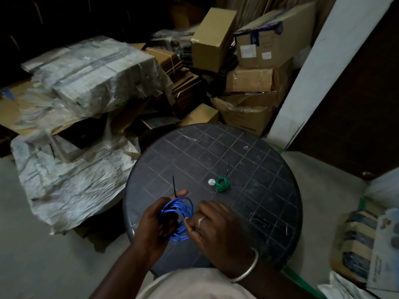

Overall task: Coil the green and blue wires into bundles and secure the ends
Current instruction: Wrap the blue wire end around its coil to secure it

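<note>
Closest to the camera, a pale cloth-covered lap is seen at the bottom edge, and just beyond it both hands are held over the near rim of the round dark plastic desk with a scored grid top (248, 160). The left hand (157, 223) is closed around the loose coil of bright blue insulated wire (180, 214), its fingers passed through the loops, while a thin black cable tie (174, 186) is pinched at the thumb and stands up from the top of the coil. The right hand (212, 225), on which a silver ring and a silver bangle (248, 269) are worn, is pinched on the right side of the same coil; whether a wire end is caught between its fingertips cannot be told.

The blue loops are seen to be uneven and splayed, so they would best be gathered flat and squeezed together before the tie is drawn tight, with the free end tucked under the strap. If the grip is relaxed too early, the springy wire is likely to fan open.

The small tight coil of green wire (222, 184) lies on the desk well apart from the hands, beside a small white disc (211, 181), with a thin dark strand at its top, seemingly a tie.
</note>
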The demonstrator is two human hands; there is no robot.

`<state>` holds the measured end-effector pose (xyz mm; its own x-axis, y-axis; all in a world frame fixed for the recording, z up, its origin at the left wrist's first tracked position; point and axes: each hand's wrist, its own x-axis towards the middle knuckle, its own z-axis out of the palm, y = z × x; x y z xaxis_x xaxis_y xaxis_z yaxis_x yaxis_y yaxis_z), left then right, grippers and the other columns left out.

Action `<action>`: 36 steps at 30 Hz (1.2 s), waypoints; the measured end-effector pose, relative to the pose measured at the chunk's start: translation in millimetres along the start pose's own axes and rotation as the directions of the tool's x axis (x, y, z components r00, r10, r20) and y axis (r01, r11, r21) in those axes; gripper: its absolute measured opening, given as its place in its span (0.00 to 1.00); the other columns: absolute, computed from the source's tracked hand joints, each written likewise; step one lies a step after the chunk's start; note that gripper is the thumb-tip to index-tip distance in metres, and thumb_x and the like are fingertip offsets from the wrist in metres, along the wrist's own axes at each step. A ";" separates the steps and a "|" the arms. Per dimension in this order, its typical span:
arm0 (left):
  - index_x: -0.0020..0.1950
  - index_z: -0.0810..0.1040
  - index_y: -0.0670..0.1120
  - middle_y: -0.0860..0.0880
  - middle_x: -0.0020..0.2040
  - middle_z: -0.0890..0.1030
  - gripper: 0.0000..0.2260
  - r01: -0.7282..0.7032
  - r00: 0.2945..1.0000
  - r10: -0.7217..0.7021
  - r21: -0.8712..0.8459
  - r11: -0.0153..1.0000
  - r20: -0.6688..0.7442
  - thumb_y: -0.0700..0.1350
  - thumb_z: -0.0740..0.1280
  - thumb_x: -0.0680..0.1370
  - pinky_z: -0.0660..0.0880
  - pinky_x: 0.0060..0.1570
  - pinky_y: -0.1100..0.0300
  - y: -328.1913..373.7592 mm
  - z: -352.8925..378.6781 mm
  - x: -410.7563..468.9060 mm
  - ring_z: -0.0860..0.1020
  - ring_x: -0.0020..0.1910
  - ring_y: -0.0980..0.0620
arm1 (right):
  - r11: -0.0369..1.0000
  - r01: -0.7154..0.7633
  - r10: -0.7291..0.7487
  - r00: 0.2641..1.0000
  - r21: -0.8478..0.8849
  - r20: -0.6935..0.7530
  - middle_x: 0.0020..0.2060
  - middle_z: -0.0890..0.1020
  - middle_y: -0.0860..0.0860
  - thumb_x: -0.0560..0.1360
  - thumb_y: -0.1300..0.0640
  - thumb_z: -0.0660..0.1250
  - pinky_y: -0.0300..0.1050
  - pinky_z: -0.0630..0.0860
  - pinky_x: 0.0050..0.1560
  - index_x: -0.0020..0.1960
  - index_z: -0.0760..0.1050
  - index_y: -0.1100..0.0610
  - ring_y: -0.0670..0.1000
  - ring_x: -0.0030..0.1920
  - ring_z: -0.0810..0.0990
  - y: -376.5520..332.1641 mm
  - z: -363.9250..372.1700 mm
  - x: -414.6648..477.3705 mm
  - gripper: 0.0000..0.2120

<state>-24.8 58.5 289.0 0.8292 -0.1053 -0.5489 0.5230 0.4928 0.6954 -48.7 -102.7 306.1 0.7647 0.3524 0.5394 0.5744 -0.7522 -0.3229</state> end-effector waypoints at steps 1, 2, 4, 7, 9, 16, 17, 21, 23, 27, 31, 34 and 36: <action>0.58 0.84 0.43 0.49 0.24 0.60 0.20 -0.008 1.000 0.009 0.048 0.999 -0.029 0.51 0.65 0.71 0.54 0.27 0.58 0.0 1.2 -1.1 0.57 0.23 0.53 | 1.000 -0.017 0.017 1.000 0.007 -0.011 0.35 0.76 0.51 0.74 0.59 0.70 0.49 0.72 0.37 0.36 0.74 0.55 0.53 0.37 0.74 0.3 0.4 -0.5 0.09; 0.57 0.85 0.44 0.49 0.25 0.61 0.18 -0.017 0.998 0.021 0.075 0.997 -0.054 0.50 0.66 0.71 0.53 0.28 0.57 0.3 2.0 -2.0 0.57 0.24 0.53 | 0.999 -0.038 0.038 0.999 0.021 -0.026 0.35 0.76 0.50 0.74 0.59 0.71 0.49 0.72 0.37 0.36 0.75 0.55 0.53 0.37 0.75 0.4 0.1 -0.8 0.09; 0.55 0.86 0.44 0.51 0.23 0.64 0.15 -0.028 0.995 0.039 0.109 0.994 -0.093 0.47 0.66 0.73 0.49 0.30 0.55 0.8 2.3 -1.9 0.56 0.21 0.55 | 0.994 -0.081 0.084 0.996 0.067 -0.033 0.36 0.76 0.50 0.74 0.58 0.72 0.47 0.73 0.38 0.38 0.77 0.54 0.51 0.38 0.75 2.1 0.0 -2.5 0.07; 0.56 0.86 0.47 0.51 0.28 0.74 0.15 -0.048 0.989 0.071 0.173 0.984 -0.131 0.50 0.68 0.73 0.48 0.33 0.53 2.7 3.8 -3.8 0.58 0.25 0.54 | 0.982 -0.173 0.170 0.985 0.074 0.042 0.44 0.76 0.46 0.73 0.53 0.74 0.42 0.73 0.47 0.45 0.80 0.49 0.48 0.47 0.74 8.7 -1.5 -3.5 0.04; 0.56 0.86 0.47 0.51 0.34 0.79 0.15 -0.053 0.983 0.086 0.197 0.979 -0.163 0.51 0.69 0.73 0.56 0.31 0.57 3.5 4.9 -6.2 0.64 0.27 0.55 | 0.963 -0.269 0.268 0.961 0.009 0.074 0.49 0.74 0.46 0.72 0.50 0.74 0.40 0.72 0.52 0.47 0.81 0.46 0.48 0.52 0.72 13.9 -3.1 -4.2 0.05; 0.54 0.86 0.45 0.52 0.24 0.70 0.16 -0.029 0.994 0.057 0.286 0.958 -0.091 0.54 0.64 0.79 0.61 0.21 0.66 3.9 8.1 -16.9 0.63 0.21 0.57 | 0.704 -0.620 0.573 0.784 0.346 0.238 0.44 0.83 0.43 0.73 0.52 0.73 0.44 0.80 0.46 0.48 0.83 0.48 0.42 0.43 0.82 21.3 8.3 -13.7 0.04; 0.55 0.85 0.45 0.52 0.23 0.65 0.17 -0.025 0.995 0.050 0.283 0.959 -0.084 0.54 0.63 0.80 0.57 0.20 0.65 3.8 6.4 -16.4 0.59 0.20 0.57 | 0.619 -0.667 0.614 0.740 0.416 0.274 0.44 0.84 0.43 0.73 0.53 0.74 0.43 0.81 0.47 0.49 0.83 0.49 0.41 0.43 0.83 20.8 9.7 -13.9 0.05; 0.54 0.86 0.45 0.51 0.27 0.57 0.16 -0.009 0.995 0.037 0.305 0.952 -0.088 0.54 0.66 0.77 0.50 0.21 0.63 0.1 1.8 -13.4 0.54 0.22 0.56 | 0.215 -0.741 0.725 0.558 0.636 0.404 0.40 0.88 0.49 0.74 0.56 0.73 0.42 0.82 0.44 0.46 0.84 0.52 0.45 0.41 0.86 18.0 9.7 -10.7 0.02; 0.53 0.86 0.45 0.49 0.30 0.55 0.15 0.003 0.996 0.026 0.313 0.950 -0.090 0.53 0.67 0.76 0.51 0.21 0.64 -1.5 2.4 -13.9 0.54 0.23 0.56 | 0.065 -0.696 0.772 0.489 0.715 0.406 0.38 0.88 0.52 0.73 0.61 0.74 0.40 0.81 0.40 0.47 0.83 0.55 0.49 0.38 0.86 19.1 10.0 -7.5 0.03; 0.51 0.87 0.43 0.46 0.33 0.56 0.15 -0.006 0.999 0.023 0.356 0.934 -0.045 0.52 0.69 0.73 0.51 0.21 0.64 -4.0 4.9 -17.5 0.55 0.24 0.55 | -0.157 -0.639 0.763 0.405 0.753 0.504 0.37 0.84 0.52 0.72 0.67 0.73 0.39 0.78 0.37 0.56 0.77 0.55 0.47 0.35 0.82 27.9 7.7 -0.6 0.16; 0.50 0.87 0.43 0.38 0.36 0.63 0.13 -0.050 0.999 0.054 0.431 0.901 0.003 0.51 0.70 0.74 0.49 0.27 0.60 -7.8 3.6 -17.3 0.55 0.28 0.53 | -0.207 -0.727 0.651 0.398 0.655 0.646 0.33 0.82 0.47 0.76 0.65 0.69 0.40 0.77 0.39 0.53 0.84 0.56 0.45 0.35 0.77 34.1 3.5 0.3 0.09; 0.50 0.87 0.44 0.32 0.37 0.60 0.13 -0.067 0.997 0.071 0.466 0.882 0.009 0.51 0.69 0.76 0.48 0.30 0.57 -9.1 1.4 -16.9 0.53 0.30 0.50 | -0.145 -0.742 0.645 0.430 0.654 0.632 0.33 0.82 0.47 0.75 0.62 0.71 0.37 0.77 0.38 0.50 0.84 0.58 0.44 0.34 0.77 36.1 -1.2 0.9 0.06; 0.50 0.87 0.44 0.32 0.37 0.58 0.13 -0.074 0.997 0.076 0.475 0.877 0.015 0.52 0.69 0.75 0.48 0.30 0.57 -9.7 1.0 -17.0 0.52 0.30 0.49 | -0.119 -0.753 0.689 0.408 0.648 0.600 0.31 0.82 0.49 0.73 0.62 0.74 0.36 0.77 0.35 0.47 0.83 0.59 0.45 0.32 0.78 39.0 -4.4 1.8 0.04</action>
<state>-43.8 54.7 292.0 0.8695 -0.0807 -0.4872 0.4907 0.0296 0.8708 -26.2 -133.8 297.9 0.8823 -0.0403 -0.4690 -0.4547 0.1847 -0.8713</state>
